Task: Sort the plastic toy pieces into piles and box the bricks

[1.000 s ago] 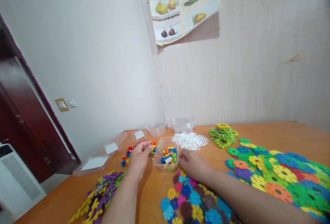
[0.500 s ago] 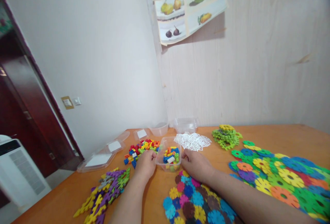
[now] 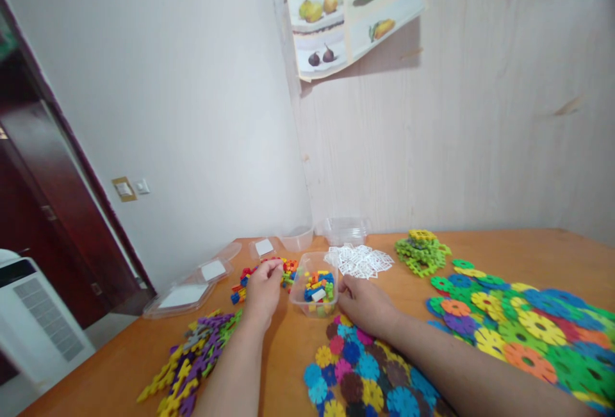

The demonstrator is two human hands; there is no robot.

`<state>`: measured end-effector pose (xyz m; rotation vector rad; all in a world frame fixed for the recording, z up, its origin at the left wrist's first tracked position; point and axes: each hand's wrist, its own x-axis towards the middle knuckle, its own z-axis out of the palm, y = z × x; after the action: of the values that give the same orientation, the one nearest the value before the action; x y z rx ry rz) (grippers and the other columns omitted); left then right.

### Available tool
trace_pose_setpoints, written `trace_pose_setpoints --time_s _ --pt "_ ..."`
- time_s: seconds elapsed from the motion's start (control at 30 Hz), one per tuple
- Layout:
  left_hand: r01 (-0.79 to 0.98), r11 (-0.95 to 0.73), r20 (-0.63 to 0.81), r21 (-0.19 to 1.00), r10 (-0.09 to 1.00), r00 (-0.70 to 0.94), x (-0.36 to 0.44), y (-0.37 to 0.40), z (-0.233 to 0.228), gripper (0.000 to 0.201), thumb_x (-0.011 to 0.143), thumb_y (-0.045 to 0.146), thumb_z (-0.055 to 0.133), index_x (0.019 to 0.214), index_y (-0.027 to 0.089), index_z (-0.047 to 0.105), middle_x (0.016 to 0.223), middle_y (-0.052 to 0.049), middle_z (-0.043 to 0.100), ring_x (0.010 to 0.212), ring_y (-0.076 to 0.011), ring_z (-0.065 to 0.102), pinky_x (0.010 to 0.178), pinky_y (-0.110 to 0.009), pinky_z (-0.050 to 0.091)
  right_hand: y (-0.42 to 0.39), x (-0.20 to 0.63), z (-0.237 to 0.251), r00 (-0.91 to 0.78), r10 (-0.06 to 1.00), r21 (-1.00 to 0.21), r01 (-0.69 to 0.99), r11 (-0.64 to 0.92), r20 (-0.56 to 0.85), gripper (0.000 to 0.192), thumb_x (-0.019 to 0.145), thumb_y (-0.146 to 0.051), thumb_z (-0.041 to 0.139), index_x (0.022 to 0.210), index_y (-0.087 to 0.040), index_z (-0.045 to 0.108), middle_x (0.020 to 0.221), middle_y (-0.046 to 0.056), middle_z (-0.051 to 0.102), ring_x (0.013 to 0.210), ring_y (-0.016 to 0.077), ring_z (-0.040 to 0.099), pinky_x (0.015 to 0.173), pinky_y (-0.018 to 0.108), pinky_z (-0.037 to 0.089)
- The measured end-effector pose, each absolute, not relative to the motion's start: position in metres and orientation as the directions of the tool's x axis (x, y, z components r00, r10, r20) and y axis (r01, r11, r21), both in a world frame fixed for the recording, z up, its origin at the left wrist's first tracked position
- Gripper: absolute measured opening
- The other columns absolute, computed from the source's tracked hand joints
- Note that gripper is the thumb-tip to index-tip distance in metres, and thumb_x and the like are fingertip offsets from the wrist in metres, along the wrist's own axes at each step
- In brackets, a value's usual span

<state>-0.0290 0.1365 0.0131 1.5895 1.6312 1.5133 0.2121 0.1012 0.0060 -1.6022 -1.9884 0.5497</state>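
A clear plastic tub (image 3: 296,302) stands on the table with several small building bricks (image 3: 318,290) inside, in blue, yellow, green, orange and white. My right hand (image 3: 364,302) is at its right side, fingers curled and gripping the tub's edge. Left of the tub lies a loose pile of coloured bricks (image 3: 287,266). Over this pile is my left hand (image 3: 263,290), its fingertips pressed together, covering part of the bricks. What the left fingertips hold, if anything, is too small to make out.
Flower-shaped discs (image 3: 352,354) lie in front of the tub, larger discs (image 3: 519,321) to the right. Interlocking pieces (image 3: 196,353) are at left. Behind are white lattice pieces (image 3: 361,262), green pieces (image 3: 423,253), stacked clear boxes (image 3: 346,231), a round bowl (image 3: 296,239) and lids (image 3: 180,298).
My left hand has moved from the tub's left side up and left, over the brick pile. My right hand stays at the tub's right side.
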Motion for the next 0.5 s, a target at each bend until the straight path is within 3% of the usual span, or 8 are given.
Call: trace_pose_setpoints --time_s 0.13,0.27,0.4,0.5 --pt "0.779 -0.154 0.355 0.608 0.930 -0.094 -0.033 0.137 -0.003 0.018 0.084 0.017 0.055 0.087 0.018 0.072 0.093 -0.005 0.074 0.090 -0.0176 0.064 0.080 -0.026 0.043 0.100 0.212 0.006 -0.170 0.974 -0.604 0.765 0.225 0.147 0.014 0.084 -0.024 0.054 0.086 -0.020 0.066 0.082 0.004 0.070 0.075 0.0174 0.058 0.059 0.025 0.026" --pt "0.909 -0.146 0.322 0.390 0.946 0.013 -0.031 0.134 -0.009 0.015 0.082 0.016 0.058 0.074 0.019 0.070 0.082 -0.004 0.069 0.081 -0.0164 0.060 0.069 -0.024 0.037 0.100 0.213 0.007 -0.177 0.974 -0.596 0.770 0.227 0.143 0.013 0.085 -0.024 0.053 0.085 -0.019 0.065 0.083 0.005 0.070 0.076 0.0174 0.059 0.059 0.025 0.026" --pt "0.935 -0.106 0.313 0.338 0.950 -0.006 -0.029 0.131 -0.008 0.016 0.082 0.017 0.058 0.068 0.018 0.066 0.080 -0.004 0.066 0.075 -0.0154 0.058 0.065 -0.024 0.033 0.099 0.213 0.009 -0.176 0.976 -0.590 0.777 0.219 0.131 0.013 0.086 -0.024 0.053 0.087 -0.020 0.065 0.084 0.005 0.070 0.077 0.0175 0.059 0.060 0.025 0.026" --pt "0.914 -0.076 0.301 0.398 0.952 -0.052 -0.030 0.132 -0.008 0.015 0.080 0.013 0.058 0.067 0.018 0.064 0.077 -0.003 0.067 0.072 -0.0147 0.058 0.064 -0.024 0.033 0.099 0.213 0.008 -0.175 0.975 -0.593 0.774 0.222 0.137 0.013 0.087 -0.024 0.053 0.086 -0.020 0.065 0.082 0.004 0.070 0.076 0.0173 0.059 0.059 0.026 0.026"
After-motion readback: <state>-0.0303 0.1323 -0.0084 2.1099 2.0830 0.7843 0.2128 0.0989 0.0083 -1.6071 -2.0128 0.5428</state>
